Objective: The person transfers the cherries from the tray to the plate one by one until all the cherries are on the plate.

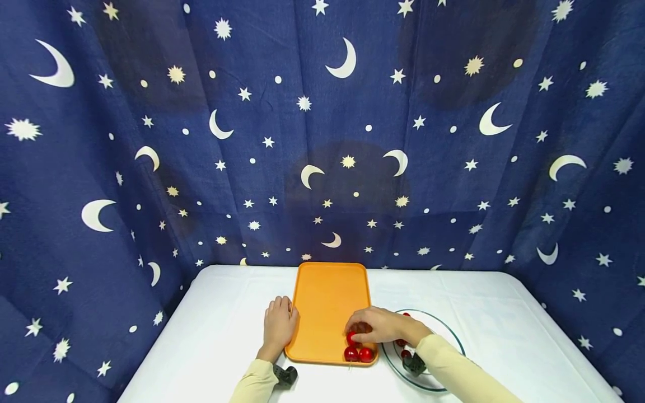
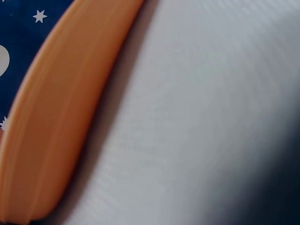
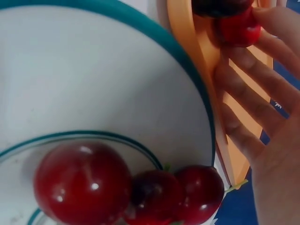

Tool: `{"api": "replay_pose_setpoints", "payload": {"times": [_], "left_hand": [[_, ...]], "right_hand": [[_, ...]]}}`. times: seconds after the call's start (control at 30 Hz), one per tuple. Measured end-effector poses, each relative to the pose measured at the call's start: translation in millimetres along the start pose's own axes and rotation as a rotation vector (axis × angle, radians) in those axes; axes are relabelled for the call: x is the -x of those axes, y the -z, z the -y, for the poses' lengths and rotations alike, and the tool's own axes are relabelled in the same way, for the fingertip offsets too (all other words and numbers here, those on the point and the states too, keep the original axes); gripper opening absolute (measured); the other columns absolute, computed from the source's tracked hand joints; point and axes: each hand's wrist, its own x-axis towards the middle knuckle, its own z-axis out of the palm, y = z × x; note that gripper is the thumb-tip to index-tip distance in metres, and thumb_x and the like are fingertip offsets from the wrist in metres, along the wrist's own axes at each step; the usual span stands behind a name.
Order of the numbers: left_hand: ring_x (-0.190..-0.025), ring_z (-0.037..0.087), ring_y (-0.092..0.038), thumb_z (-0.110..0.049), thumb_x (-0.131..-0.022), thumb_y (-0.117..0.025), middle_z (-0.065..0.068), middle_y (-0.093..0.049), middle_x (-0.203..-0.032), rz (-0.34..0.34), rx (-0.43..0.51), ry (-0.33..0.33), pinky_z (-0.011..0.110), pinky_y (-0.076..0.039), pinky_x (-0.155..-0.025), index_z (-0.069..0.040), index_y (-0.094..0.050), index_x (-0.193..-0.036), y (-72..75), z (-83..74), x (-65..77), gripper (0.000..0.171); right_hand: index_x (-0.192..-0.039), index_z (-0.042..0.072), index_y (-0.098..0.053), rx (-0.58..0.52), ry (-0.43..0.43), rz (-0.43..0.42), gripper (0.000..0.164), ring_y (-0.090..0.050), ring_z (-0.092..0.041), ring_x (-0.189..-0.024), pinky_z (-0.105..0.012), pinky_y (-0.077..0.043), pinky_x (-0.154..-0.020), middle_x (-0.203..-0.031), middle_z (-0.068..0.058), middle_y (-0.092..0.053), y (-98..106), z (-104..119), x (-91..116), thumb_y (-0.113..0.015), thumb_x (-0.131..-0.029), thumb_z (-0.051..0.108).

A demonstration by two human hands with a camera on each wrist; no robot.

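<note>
My left hand [image 1: 280,322] rests at the left edge of an orange tray [image 1: 330,302]; its fingers lie along the rim. In the left wrist view only the tray's side [image 2: 61,112] shows, not the hand. Over the tray's near right corner, my right hand [image 1: 375,326] holds a shiny red cherry [image 1: 351,338] between thumb and fingers. Two more red cherries [image 1: 366,355] lie just in front of it on the tray. In the right wrist view the thumb touches the cherry [image 3: 239,29], and a darker fruit [image 3: 222,6] is partly cut off.
Right of the tray stands a round white plate with a teal rim [image 1: 456,336], partly under my right forearm. Several dark red cherries [image 3: 82,183] lie on it. A white cloth covers the table [image 1: 227,302]; a blue curtain with moons and stars [image 1: 322,140] hangs behind.
</note>
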Motion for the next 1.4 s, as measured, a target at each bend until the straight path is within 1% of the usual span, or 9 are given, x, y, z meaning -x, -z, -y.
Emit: {"api": "replay_pose_setpoints", "payload": {"times": [0.17, 0.3, 0.5, 0.6, 0.83, 0.93, 1.1, 1.23, 1.4], "left_hand": [[-0.072, 0.011, -0.026, -0.016, -0.089, -0.064, -0.003, -0.033, -0.078, -0.041, -0.028, -0.024, 0.029, -0.023, -0.068, -0.013, -0.046, -0.078, -0.9, 0.2, -0.1, 0.022], [-0.072, 0.013, -0.030, -0.016, -0.090, -0.064, -0.001, -0.036, -0.078, -0.031, -0.022, -0.022, 0.031, -0.025, -0.067, -0.013, -0.047, -0.078, 0.5, -0.1, 0.0, 0.021], [-0.072, 0.015, -0.032, -0.016, -0.089, -0.064, 0.000, -0.038, -0.078, -0.047, -0.014, -0.036, 0.032, -0.026, -0.067, -0.013, -0.047, -0.078, -0.5, 0.7, -0.4, 0.021], [-0.072, 0.013, -0.031, -0.017, -0.088, -0.064, -0.002, -0.035, -0.077, -0.068, -0.022, -0.046, 0.032, -0.026, -0.067, -0.014, -0.046, -0.078, -1.7, 1.1, -0.1, 0.021], [-0.071, 0.018, -0.037, -0.018, -0.087, -0.063, -0.001, -0.035, -0.076, -0.086, -0.016, -0.051, 0.034, -0.029, -0.066, -0.013, -0.046, -0.077, -3.2, 2.0, 0.5, 0.021], [-0.072, 0.020, -0.038, -0.017, -0.088, -0.063, 0.000, -0.036, -0.076, -0.054, -0.009, -0.030, 0.035, -0.030, -0.067, -0.013, -0.047, -0.077, -1.3, 0.6, -0.3, 0.020], [-0.075, 0.020, -0.038, -0.017, -0.093, -0.062, 0.002, -0.040, -0.079, 0.058, -0.002, 0.045, 0.035, -0.030, -0.070, -0.012, -0.048, -0.079, 4.2, -3.0, -2.1, 0.020], [-0.077, 0.018, -0.037, -0.018, -0.095, -0.062, 0.002, -0.041, -0.081, 0.115, -0.009, 0.077, 0.034, -0.029, -0.071, -0.013, -0.048, -0.080, 6.0, -3.4, -2.1, 0.021], [-0.077, 0.018, -0.037, -0.018, -0.095, -0.062, 0.002, -0.042, -0.081, 0.119, -0.004, 0.075, 0.034, -0.030, -0.071, -0.013, -0.048, -0.081, 5.6, -2.6, -2.7, 0.020]], "right_hand": [[-0.117, 0.017, -0.073, -0.020, 0.086, -0.014, 0.021, -0.058, -0.003, -0.080, -0.017, -0.049, -0.074, -0.096, 0.005, -0.070, 0, -2, -1, -0.065, -0.100, 0.026], [-0.118, 0.017, -0.073, -0.033, 0.117, -0.017, 0.021, -0.056, -0.002, -0.079, -0.016, -0.049, -0.071, -0.096, 0.003, -0.070, 1, -3, -2, -0.064, -0.101, 0.024], [-0.117, 0.017, -0.074, -0.029, 0.093, -0.017, 0.022, -0.060, -0.007, -0.086, -0.018, -0.049, -0.077, -0.102, 0.003, -0.072, 1, -2, -2, -0.063, -0.101, 0.028], [-0.116, 0.016, -0.074, -0.045, 0.073, -0.015, 0.024, -0.061, -0.010, -0.085, -0.018, -0.049, -0.076, -0.102, 0.001, -0.071, 0, -2, -1, -0.066, -0.099, 0.031], [-0.117, 0.016, -0.073, -0.065, 0.040, 0.001, 0.027, -0.057, -0.005, -0.081, -0.018, -0.049, -0.072, -0.101, -0.001, -0.069, 0, -1, 1, -0.072, -0.095, 0.030], [-0.118, 0.015, -0.072, -0.063, 0.062, -0.011, 0.026, -0.057, -0.005, -0.081, -0.017, -0.049, -0.072, -0.101, -0.001, -0.069, 0, -2, 1, -0.071, -0.096, 0.029], [-0.120, 0.013, -0.071, -0.061, 0.109, -0.057, 0.025, -0.059, -0.008, -0.080, -0.018, -0.050, -0.072, -0.099, -0.002, -0.069, -1, -6, 1, -0.067, -0.099, 0.024], [-0.120, 0.012, -0.072, -0.079, 0.066, -0.102, 0.024, -0.058, -0.001, -0.081, -0.018, -0.053, -0.074, -0.101, -0.002, -0.068, 1, -9, 3, -0.065, -0.100, 0.023], [-0.121, 0.010, -0.069, -0.099, 0.002, -0.163, 0.024, -0.057, 0.003, -0.082, -0.022, -0.055, -0.075, -0.109, -0.003, -0.069, 6, -13, 7, -0.065, -0.100, 0.022]]}}
